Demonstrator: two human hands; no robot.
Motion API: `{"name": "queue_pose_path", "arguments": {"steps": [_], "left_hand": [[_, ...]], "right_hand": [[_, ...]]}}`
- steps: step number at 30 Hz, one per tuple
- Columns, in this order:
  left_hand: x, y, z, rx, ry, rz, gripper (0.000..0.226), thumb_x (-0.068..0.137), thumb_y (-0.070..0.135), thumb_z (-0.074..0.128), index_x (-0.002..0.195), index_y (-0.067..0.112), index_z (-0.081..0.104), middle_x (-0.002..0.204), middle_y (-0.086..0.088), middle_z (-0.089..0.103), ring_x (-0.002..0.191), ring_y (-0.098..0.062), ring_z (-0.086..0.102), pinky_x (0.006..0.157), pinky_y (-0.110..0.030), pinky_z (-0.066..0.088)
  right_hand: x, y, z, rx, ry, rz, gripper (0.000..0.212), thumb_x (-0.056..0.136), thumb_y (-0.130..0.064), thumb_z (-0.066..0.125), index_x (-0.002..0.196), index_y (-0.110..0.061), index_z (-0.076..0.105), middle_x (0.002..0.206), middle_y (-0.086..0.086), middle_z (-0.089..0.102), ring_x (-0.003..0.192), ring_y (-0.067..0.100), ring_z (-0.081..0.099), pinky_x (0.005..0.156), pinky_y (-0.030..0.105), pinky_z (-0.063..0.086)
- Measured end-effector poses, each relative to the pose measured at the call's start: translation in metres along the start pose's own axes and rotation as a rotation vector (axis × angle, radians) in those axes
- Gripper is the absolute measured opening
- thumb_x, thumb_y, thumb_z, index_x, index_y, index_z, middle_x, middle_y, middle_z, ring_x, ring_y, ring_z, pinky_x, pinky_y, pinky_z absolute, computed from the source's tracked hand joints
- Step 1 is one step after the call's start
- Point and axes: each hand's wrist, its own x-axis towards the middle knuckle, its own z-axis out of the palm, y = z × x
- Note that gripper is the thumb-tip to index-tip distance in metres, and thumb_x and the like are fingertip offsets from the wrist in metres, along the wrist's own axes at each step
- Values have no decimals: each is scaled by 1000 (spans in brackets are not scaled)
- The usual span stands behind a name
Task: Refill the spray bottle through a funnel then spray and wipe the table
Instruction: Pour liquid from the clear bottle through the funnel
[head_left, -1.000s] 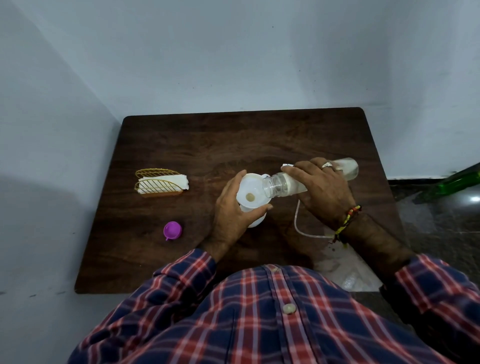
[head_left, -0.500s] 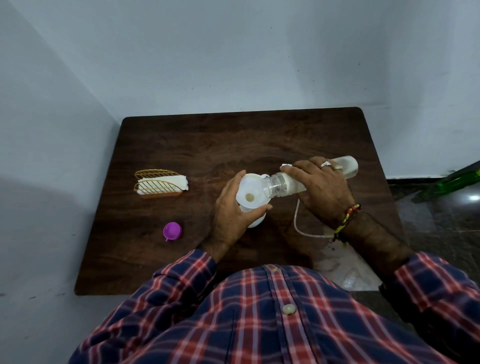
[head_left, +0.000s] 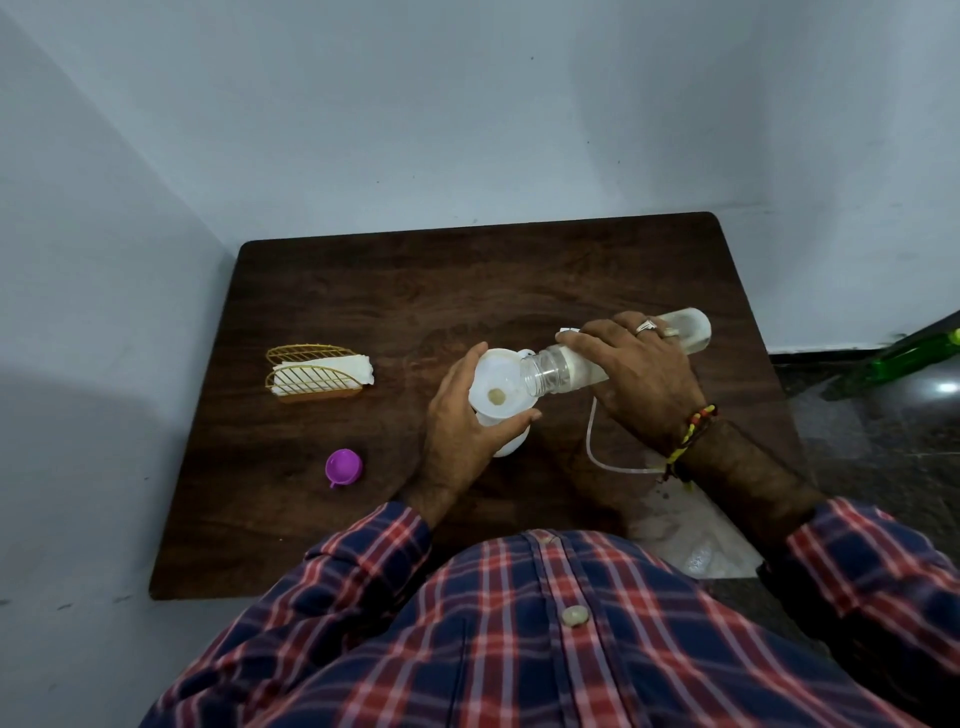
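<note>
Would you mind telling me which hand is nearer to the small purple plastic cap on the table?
Left. The left hand, gripping the white funnel, is just right of the purple plastic cap; the right hand, holding the clear bottle, is farther right.

Dark wood-grain table (head_left: 519, 270) with rounded corners, set into a corner. Pale blue-grey walls (head_left: 467, 114) at 12 and 9 o'clock. Dark speckled glossy floor (head_left: 878, 431) at 3 o'clock, showing a bright light reflection (head_left: 946, 387). Green object (head_left: 914, 353) lies there, partly cropped.
</note>
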Motion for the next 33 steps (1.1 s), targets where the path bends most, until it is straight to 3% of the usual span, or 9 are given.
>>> {"name": "queue_pose_path", "arguments": {"steps": [3,8,13,18,24,28,31,33], "left_hand": [[0,-1,0,1,-1,-3,95,66,45,86,145,16,42,142,0,50,129,-9,45,104,-21,37],[1,-3,1,5,8,-2,95,65,46,87,143,14,44,142,2,51,126,1,41,100,-1,27],[1,-3,2,22,9,-4,95,65,46,86,144,14,43,143,1,50,126,1,40,99,0,26],[0,-2,2,26,16,-1,99,65,46,86,147,14,40,144,-2,49,129,-7,42,105,-21,34],[1,-3,2,34,-5,-10,102,66,46,85,149,14,35,146,-3,47,127,0,36,99,-3,23],[1,-3,1,25,-2,-10,102,66,45,85,149,14,36,146,-2,47,128,-1,37,102,-11,28],[1,-3,2,30,0,-8,102,66,45,85,149,14,36,145,-1,47,127,0,37,101,-6,26],[0,-3,2,29,6,-10,102,65,44,86,149,14,37,145,-2,48,127,-1,38,103,-11,28]], "right_hand": [[0,0,0,5,9,-5,68,72,-9,75,134,-27,54,122,1,64,114,31,56,95,55,47],[0,2,1,11,19,-9,70,70,-7,74,134,-27,55,122,0,64,113,32,56,94,55,47],[0,3,2,4,15,-11,69,72,-9,75,135,-28,54,123,0,64,115,31,55,96,55,47],[0,3,2,10,15,-9,70,71,-8,76,134,-27,54,123,2,64,114,33,56,94,55,48],[1,2,2,12,13,-10,69,72,-8,75,134,-27,54,124,2,64,115,33,55,95,56,47],[1,2,2,-1,14,-2,70,71,-10,76,135,-29,54,125,0,63,115,32,56,96,54,47],[1,2,3,-3,25,0,70,70,-10,77,134,-29,55,124,-1,64,114,31,57,96,53,47],[1,2,3,-5,18,-2,71,70,-11,77,135,-29,54,125,-1,63,115,31,56,97,53,46]]}}
